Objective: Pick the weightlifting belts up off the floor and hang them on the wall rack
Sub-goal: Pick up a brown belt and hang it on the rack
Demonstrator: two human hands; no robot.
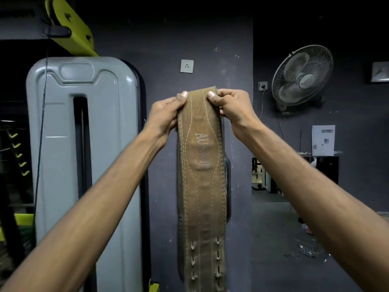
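A worn tan leather weightlifting belt (202, 186) with white stitching and faded lettering hangs straight down in front of the dark wall, folded over at its top. My left hand (166, 114) pinches the top fold on its left edge and my right hand (231, 108) pinches it on the right, thumbs on the front face. Rows of prong holes show near the belt's lower end. A darker belt or strap (228, 182) peeks out behind its right edge. The hook or rack under the fold is hidden by the belt and my hands.
A grey plastic shroud of a gym machine (84, 144) stands at the left, with a yellow-green frame arm (69, 28) above it. A wall socket (187, 66) sits above the belt. A wall fan (302, 77) and a paper notice (323, 140) are at the right.
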